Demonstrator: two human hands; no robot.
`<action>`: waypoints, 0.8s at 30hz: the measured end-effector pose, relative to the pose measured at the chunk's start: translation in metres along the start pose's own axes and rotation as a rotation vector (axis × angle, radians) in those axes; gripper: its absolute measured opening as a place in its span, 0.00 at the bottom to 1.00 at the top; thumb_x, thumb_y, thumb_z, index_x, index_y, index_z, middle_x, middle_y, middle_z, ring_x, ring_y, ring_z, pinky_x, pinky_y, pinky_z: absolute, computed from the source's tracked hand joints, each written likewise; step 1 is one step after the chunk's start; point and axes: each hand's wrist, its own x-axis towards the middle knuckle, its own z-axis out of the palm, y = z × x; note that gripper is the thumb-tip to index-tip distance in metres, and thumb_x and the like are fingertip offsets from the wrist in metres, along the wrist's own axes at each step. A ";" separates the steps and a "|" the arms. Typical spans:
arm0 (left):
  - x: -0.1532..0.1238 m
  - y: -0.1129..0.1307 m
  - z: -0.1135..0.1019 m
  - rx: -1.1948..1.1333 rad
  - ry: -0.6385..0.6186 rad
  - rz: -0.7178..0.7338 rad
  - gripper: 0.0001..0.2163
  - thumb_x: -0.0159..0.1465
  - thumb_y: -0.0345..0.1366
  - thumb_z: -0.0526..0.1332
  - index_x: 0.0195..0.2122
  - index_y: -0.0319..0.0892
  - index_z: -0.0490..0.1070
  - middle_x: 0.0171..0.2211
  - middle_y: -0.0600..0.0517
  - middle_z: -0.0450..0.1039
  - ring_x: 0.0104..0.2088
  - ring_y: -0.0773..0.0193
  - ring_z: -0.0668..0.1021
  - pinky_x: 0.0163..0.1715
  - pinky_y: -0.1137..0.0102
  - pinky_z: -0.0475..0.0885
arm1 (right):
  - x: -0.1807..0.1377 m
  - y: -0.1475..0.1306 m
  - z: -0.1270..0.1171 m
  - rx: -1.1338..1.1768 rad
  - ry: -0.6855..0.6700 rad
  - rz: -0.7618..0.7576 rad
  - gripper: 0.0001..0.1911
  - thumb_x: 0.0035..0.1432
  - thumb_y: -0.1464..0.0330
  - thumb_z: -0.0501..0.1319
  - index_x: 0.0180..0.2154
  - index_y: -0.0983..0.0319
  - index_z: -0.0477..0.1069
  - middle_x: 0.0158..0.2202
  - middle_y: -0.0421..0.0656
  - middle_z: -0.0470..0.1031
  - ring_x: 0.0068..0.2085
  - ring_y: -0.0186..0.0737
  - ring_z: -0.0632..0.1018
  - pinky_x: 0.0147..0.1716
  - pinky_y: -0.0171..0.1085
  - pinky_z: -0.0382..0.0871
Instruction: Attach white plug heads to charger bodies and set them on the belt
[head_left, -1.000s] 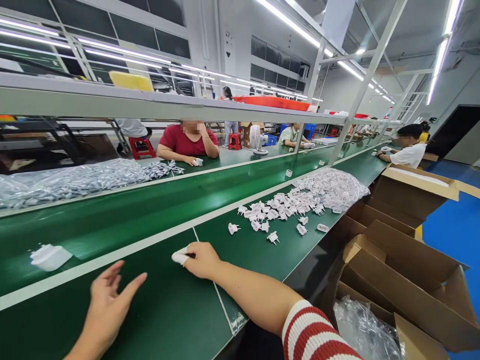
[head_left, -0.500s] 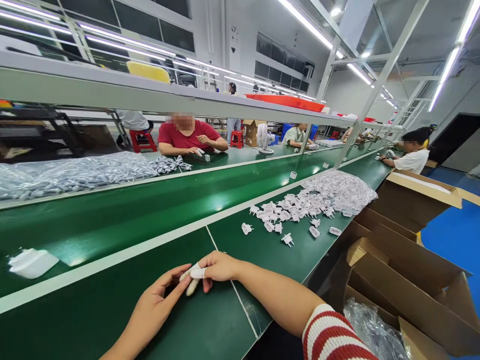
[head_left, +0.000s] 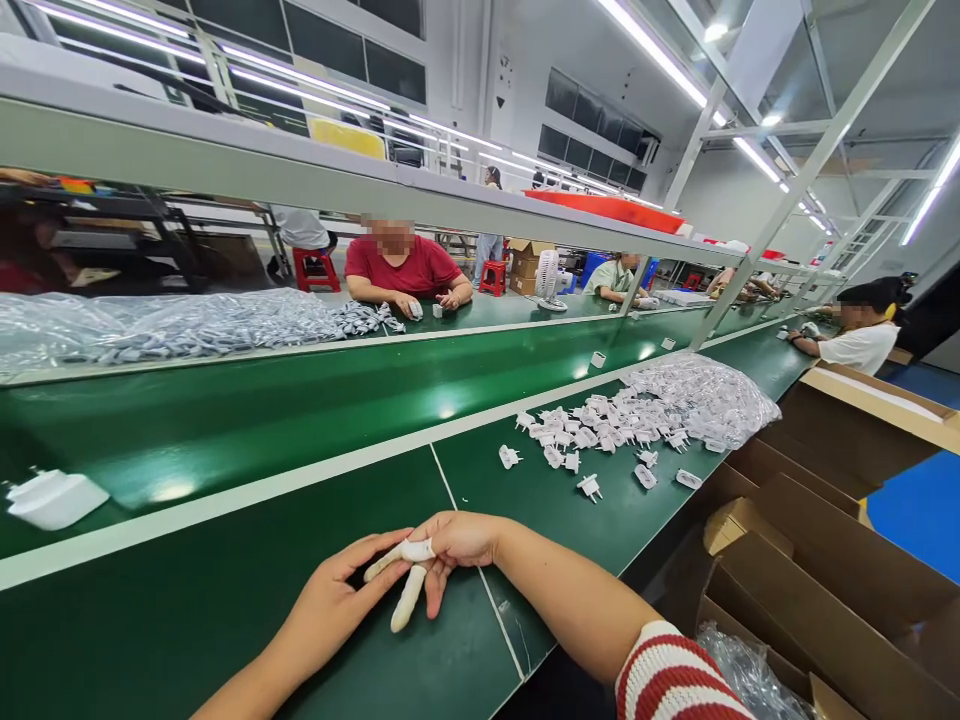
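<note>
My right hand [head_left: 459,540] lies on the green bench [head_left: 225,620] with its fingers stretched out toward the left. White finger cots [head_left: 407,600] cover two of them. My left hand [head_left: 337,608] meets it from the left, thumb and fingers pinched on the tip of the upper cot. A scatter of small white plug parts [head_left: 592,432] lies on the bench to the far right, beyond both hands.
A clear bag of white parts [head_left: 709,395] sits past the scatter. One white adapter [head_left: 52,498] rides the conveyor belt at left. Open cardboard boxes [head_left: 825,560] stand at right. A person in a red shirt [head_left: 409,270] and others work across the belt.
My left hand, open and apart a second ago, has come over to my right hand and pinched a finger cot. My right fingers have uncurled and stretched out.
</note>
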 end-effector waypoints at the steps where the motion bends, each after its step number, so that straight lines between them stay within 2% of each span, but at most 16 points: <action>1: 0.000 0.001 0.000 0.007 0.009 -0.001 0.21 0.62 0.58 0.69 0.50 0.53 0.85 0.51 0.49 0.85 0.49 0.52 0.86 0.48 0.66 0.84 | 0.000 0.000 -0.001 0.008 0.007 0.001 0.27 0.62 0.48 0.71 0.44 0.66 0.72 0.27 0.48 0.85 0.26 0.46 0.86 0.32 0.39 0.82; 6: -0.001 0.004 0.000 0.053 0.053 -0.023 0.23 0.59 0.60 0.69 0.48 0.53 0.86 0.48 0.50 0.86 0.46 0.51 0.87 0.48 0.65 0.84 | 0.003 0.001 -0.004 0.049 -0.012 0.002 0.23 0.64 0.53 0.71 0.45 0.66 0.72 0.29 0.48 0.85 0.26 0.46 0.87 0.32 0.38 0.82; 10: -0.002 -0.003 0.002 0.095 0.101 -0.022 0.23 0.58 0.62 0.69 0.46 0.53 0.87 0.46 0.50 0.86 0.46 0.50 0.87 0.48 0.65 0.84 | 0.005 0.003 -0.007 0.073 -0.015 -0.021 0.22 0.63 0.54 0.71 0.45 0.66 0.73 0.30 0.49 0.86 0.27 0.45 0.87 0.32 0.38 0.83; 14: -0.003 -0.010 0.003 0.133 0.183 -0.031 0.23 0.57 0.63 0.69 0.46 0.55 0.87 0.47 0.52 0.86 0.46 0.51 0.87 0.46 0.67 0.84 | 0.001 -0.002 -0.007 0.066 0.037 -0.021 0.17 0.68 0.57 0.66 0.44 0.67 0.72 0.25 0.48 0.84 0.24 0.44 0.85 0.31 0.40 0.83; 18: -0.003 -0.008 0.001 0.157 0.251 -0.085 0.26 0.55 0.65 0.69 0.46 0.54 0.87 0.46 0.51 0.86 0.43 0.52 0.87 0.41 0.67 0.84 | -0.005 -0.009 -0.007 0.077 0.105 -0.069 0.10 0.72 0.66 0.59 0.43 0.67 0.72 0.24 0.46 0.83 0.21 0.41 0.82 0.33 0.42 0.84; 21: -0.003 -0.005 -0.001 0.142 0.268 -0.113 0.27 0.53 0.65 0.70 0.46 0.52 0.87 0.45 0.50 0.86 0.41 0.52 0.86 0.36 0.67 0.83 | -0.007 -0.011 -0.009 0.077 0.141 -0.084 0.09 0.72 0.70 0.54 0.43 0.67 0.72 0.21 0.46 0.81 0.20 0.41 0.82 0.32 0.41 0.83; 24: -0.003 -0.005 -0.001 0.128 0.263 -0.124 0.28 0.54 0.65 0.69 0.46 0.51 0.86 0.42 0.49 0.86 0.38 0.54 0.85 0.34 0.69 0.81 | -0.007 -0.011 -0.008 0.066 0.143 -0.069 0.10 0.72 0.70 0.54 0.43 0.67 0.72 0.21 0.46 0.81 0.21 0.41 0.82 0.32 0.40 0.82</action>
